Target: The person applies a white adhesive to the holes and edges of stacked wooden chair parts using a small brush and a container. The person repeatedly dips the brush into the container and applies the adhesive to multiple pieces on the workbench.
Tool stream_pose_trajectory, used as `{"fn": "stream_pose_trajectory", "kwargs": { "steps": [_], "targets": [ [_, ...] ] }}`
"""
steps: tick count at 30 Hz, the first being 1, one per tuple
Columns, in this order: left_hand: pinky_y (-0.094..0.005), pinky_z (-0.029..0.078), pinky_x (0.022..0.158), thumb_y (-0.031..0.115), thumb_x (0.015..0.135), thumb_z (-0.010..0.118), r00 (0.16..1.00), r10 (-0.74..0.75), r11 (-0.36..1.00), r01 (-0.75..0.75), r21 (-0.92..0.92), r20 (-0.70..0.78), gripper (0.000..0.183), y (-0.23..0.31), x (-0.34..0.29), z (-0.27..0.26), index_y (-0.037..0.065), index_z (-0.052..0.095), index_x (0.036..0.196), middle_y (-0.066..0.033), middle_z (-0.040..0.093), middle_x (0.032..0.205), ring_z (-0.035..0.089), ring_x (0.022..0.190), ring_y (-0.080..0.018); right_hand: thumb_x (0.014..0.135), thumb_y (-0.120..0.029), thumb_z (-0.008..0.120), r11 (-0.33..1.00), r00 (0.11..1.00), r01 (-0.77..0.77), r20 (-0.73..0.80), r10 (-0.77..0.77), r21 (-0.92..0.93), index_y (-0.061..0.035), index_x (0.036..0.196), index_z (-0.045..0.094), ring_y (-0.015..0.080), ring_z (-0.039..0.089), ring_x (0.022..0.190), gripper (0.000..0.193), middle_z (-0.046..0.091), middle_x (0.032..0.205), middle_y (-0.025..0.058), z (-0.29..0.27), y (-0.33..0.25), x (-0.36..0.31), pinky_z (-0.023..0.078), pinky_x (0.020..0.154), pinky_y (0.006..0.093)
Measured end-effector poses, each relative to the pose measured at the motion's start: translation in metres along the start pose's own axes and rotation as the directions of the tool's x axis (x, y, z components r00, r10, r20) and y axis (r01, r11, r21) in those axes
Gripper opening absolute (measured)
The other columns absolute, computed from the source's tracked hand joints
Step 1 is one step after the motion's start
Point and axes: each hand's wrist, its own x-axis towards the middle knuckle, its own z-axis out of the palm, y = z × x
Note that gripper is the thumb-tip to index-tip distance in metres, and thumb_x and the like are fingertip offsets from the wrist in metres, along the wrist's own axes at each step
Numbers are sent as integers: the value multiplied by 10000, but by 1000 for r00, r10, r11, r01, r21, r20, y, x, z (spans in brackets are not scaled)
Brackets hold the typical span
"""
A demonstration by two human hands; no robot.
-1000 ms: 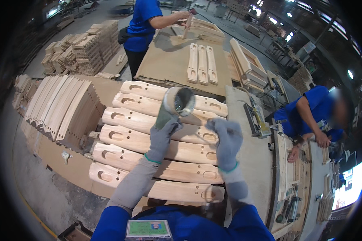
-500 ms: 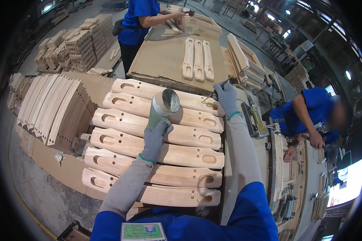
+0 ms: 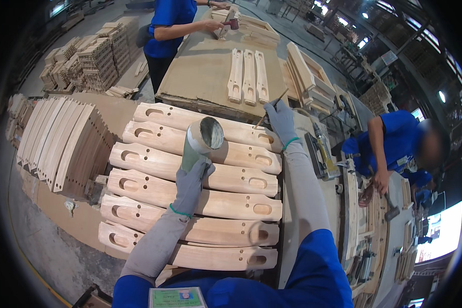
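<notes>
My gloved left hand (image 3: 191, 180) is wrapped round a greenish, round cup (image 3: 194, 141) with a pale band at the top. The cup is tilted, and its mouth shows a whitish coating inside. In my gloved right hand (image 3: 282, 122) is a thin wooden stick (image 3: 262, 120), slanting down. Its lower tip is at the small round holes near the right end of the farthest wooden slat (image 3: 190, 115); whether it touches the wood, I cannot tell. Several such slats lie side by side below my hands, each with an oval slot and two round holes at either end.
On the left stands a stack of slats (image 3: 61, 143). Three narrow slats (image 3: 249, 77) lie on the far table (image 3: 200, 66), where a co-worker (image 3: 167, 28) holds a mallet (image 3: 233, 24). A power tool (image 3: 324, 149) sits at right, near another co-worker (image 3: 390, 143) with a hammer (image 3: 391, 212).
The stick's tip has shifted slightly toward the two small holes, and its upper end now stands higher. The cup remains in my left hand. The right co-worker's hammer has swung down.
</notes>
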Motion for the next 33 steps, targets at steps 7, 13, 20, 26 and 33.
{"fn": "stream_pose_trajectory", "kwargs": {
  "steps": [7, 13, 20, 26, 33],
  "targets": [
    [-325, 550, 795, 24, 890, 514, 999, -5, 1000, 4, -18, -32, 157, 0, -1, 0, -63, 547, 1017, -115, 604, 907, 617, 824, -197, 818, -246, 607, 995, 989, -91, 124, 86, 39, -7, 823, 574, 246, 625, 584, 241, 626, 676, 138, 3, -18, -3, 484, 589, 348],
    [-330, 549, 802, 22, 888, 519, 1000, -4, 1000, 3, -21, -15, 160, 0, -2, -1, -69, 547, 1016, -118, 606, 914, 619, 837, -200, 820, -228, 604, 975, 988, -144, 76, 133, 170, 4, 825, 572, 212, 614, 544, 234, 617, 646, 125, -3, -25, -6, 485, 556, 327],
    [-332, 547, 807, 16, 887, 520, 1000, -2, 1000, 1, -24, -14, 153, -1, -1, 0, -78, 553, 1004, -125, 606, 919, 618, 836, -204, 821, -225, 614, 994, 986, -67, 158, 51, 91, 8, 817, 568, 165, 607, 537, 238, 607, 626, 93, 0, -10, -13, 482, 533, 290],
    [-325, 545, 801, 27, 894, 513, 1000, 20, 1000, -20, -13, -2, 153, -2, -1, -1, -80, 559, 993, -126, 607, 910, 617, 839, -200, 824, -211, 619, 927, 967, -244, 144, 210, 284, 0, 811, 563, 133, 596, 531, 219, 589, 607, 83, -9, -17, -9, 477, 504, 275],
    [-304, 541, 792, 35, 879, 541, 1000, 13, 999, -14, 33, 6, 141, -3, 3, -4, -74, 585, 956, -115, 608, 921, 615, 836, -185, 823, -212, 633, 956, 983, -176, 101, 156, 235, -4, 817, 573, 118, 580, 530, 216, 597, 630, 74, 4, -3, -2, 478, 500, 259]
  ]
}}
